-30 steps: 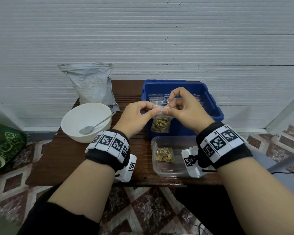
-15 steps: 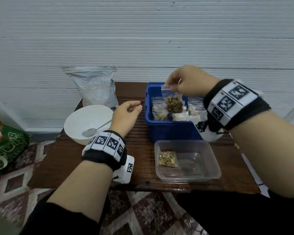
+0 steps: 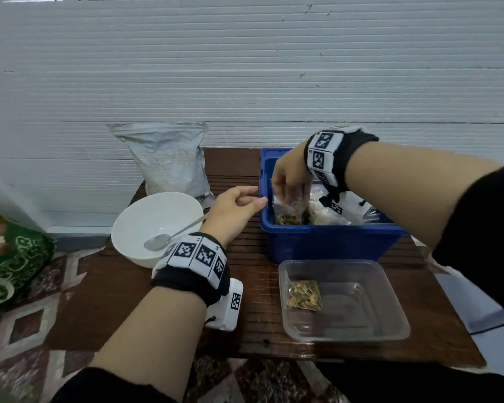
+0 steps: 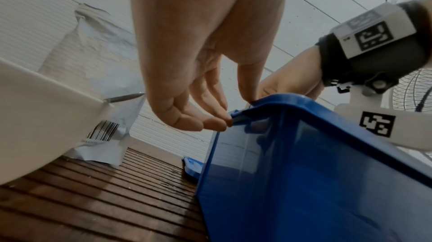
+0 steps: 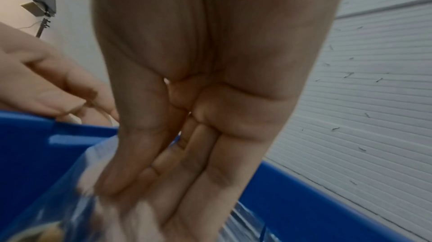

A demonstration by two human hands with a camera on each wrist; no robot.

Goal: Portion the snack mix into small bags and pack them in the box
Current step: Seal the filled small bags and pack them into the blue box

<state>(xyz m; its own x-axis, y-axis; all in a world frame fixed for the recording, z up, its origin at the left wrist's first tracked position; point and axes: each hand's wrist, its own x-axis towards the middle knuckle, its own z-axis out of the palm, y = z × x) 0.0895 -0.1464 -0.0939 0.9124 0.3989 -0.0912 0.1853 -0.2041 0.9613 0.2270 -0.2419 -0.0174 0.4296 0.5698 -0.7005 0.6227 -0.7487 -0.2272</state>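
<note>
My right hand reaches down into the blue box at the back right of the table. Thumb and fingers pinch the top of a small clear bag of snack mix, which stands low against the box's left inner wall. In the right wrist view the right hand lies against the small clear bag, with the blue box behind. Other filled bags lie in the box. My left hand is empty, its relaxed fingertips touching the blue box at its left rim corner.
A clear plastic container in front of the box holds one small bag of mix. A white bowl with a spoon sits at the left, a large silver pouch behind it. A green bag lies on the floor.
The right hand carried the filled bag from in front of me over the box and lowered it inside. The left hand let go of the bag and moved to the box's left rim.
</note>
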